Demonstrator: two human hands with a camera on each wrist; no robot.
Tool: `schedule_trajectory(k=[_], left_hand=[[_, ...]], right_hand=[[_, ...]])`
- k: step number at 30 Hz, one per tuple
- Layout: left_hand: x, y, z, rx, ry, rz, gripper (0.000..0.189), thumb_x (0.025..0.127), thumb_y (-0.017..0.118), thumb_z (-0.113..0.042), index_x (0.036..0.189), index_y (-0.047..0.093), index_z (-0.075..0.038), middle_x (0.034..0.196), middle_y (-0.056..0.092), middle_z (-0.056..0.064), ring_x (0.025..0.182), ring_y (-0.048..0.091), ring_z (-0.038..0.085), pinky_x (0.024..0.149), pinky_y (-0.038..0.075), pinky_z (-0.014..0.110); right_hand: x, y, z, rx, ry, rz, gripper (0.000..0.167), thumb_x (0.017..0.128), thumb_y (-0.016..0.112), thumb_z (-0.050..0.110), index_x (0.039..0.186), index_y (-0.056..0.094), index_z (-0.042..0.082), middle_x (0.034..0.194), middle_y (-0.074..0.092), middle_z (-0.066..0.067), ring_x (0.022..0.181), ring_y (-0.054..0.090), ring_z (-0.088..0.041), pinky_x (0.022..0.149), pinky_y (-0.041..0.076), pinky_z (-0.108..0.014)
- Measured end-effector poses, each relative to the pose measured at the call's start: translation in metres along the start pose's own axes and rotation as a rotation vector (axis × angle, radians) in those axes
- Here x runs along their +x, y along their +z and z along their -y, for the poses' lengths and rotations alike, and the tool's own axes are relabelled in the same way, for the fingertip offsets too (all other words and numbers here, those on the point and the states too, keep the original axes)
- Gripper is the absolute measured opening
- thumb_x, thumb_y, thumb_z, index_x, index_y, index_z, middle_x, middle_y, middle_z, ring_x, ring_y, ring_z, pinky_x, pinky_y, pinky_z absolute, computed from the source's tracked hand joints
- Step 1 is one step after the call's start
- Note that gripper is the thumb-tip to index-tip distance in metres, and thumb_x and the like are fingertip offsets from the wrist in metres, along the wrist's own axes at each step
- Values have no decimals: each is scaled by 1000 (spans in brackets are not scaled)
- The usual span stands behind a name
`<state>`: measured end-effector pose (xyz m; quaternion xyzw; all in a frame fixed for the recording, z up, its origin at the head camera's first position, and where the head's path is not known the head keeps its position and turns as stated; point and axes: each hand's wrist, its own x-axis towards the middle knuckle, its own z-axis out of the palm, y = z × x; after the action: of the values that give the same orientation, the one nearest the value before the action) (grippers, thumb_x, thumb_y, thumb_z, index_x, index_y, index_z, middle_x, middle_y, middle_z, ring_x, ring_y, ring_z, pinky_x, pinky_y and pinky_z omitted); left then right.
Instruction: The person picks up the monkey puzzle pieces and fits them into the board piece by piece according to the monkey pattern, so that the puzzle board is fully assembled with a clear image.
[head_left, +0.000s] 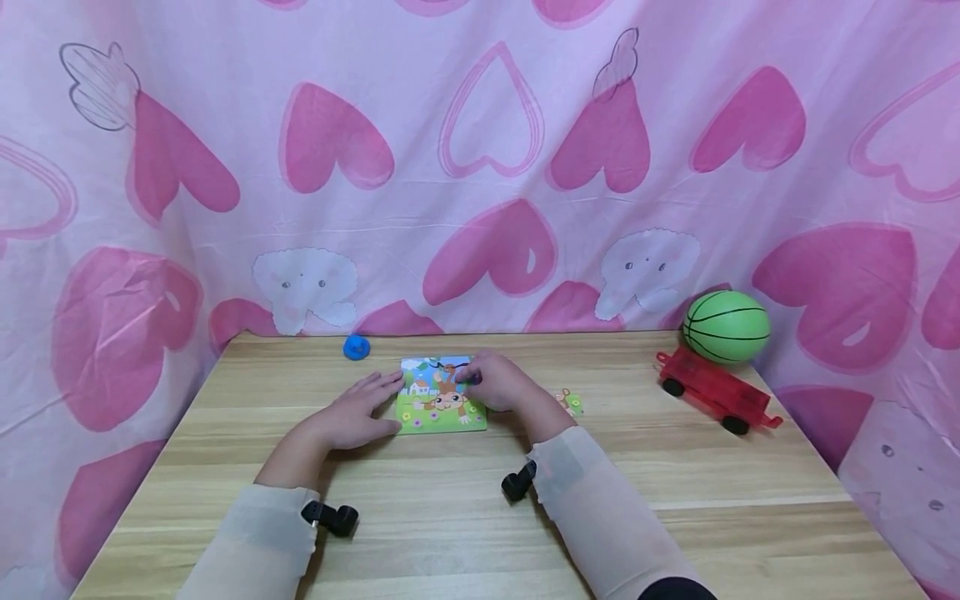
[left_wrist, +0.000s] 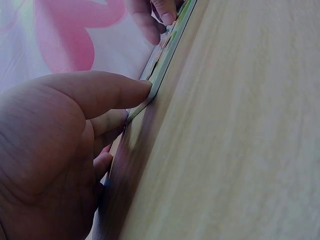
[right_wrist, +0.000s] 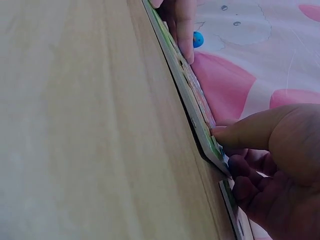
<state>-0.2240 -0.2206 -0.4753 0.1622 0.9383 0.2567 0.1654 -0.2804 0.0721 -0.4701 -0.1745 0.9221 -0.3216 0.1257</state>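
Observation:
A flat jigsaw board [head_left: 432,421] with a monkey picture, flowers and a small house lies at the middle of the table. My left hand [head_left: 354,418] rests along its left side with fingers fairly straight; in the left wrist view the thumb [left_wrist: 117,93] lies at the board's corner. Over the right part of the picture, my right hand [head_left: 501,384] has curled fingers, thumb and forefinger pinching at a puzzle piece that they mostly hide. Just right of that hand lies a loose piece [head_left: 575,404] with part of a monkey's face.
Near the back edge sits a small blue round toy [head_left: 356,347]. At the right stand a red toy wagon [head_left: 712,390] and a green ball [head_left: 727,326]. A pink heart-patterned curtain [head_left: 405,225] hangs behind the wooden table [head_left: 427,517].

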Motion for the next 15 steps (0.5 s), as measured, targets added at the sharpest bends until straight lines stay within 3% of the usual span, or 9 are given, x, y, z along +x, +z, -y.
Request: schedule_trajectory(k=[4,10,15], left_hand=[[0,-1,-1,-7,4,-4,83,99,70,-43,170,32,-22,181,22,-1,169,6,42,131,14,75],[0,-1,-1,-2,6,1,83,100,70,-41,170,31,-22,182,21,-3,170,5,40,132,14,73],[0,1,0,3,14,0,84,99,71,-42,170,31,-22,181,22,-2,170,5,41,132,15,73]], right_hand=[[-2,-7,-2,56,13,-33,27,101,73,18,126,79,22,118,72,1,102,65,-18,89,60,-38],[-9,-24,-6,162,12,-61,35,101,74,21,136,74,21,115,73,4,105,66,-18,89,59,-36],[-16,-34,-17,161,-21,-40,39,101,74,22,140,72,18,113,72,3,104,67,-19,82,61,-34]])
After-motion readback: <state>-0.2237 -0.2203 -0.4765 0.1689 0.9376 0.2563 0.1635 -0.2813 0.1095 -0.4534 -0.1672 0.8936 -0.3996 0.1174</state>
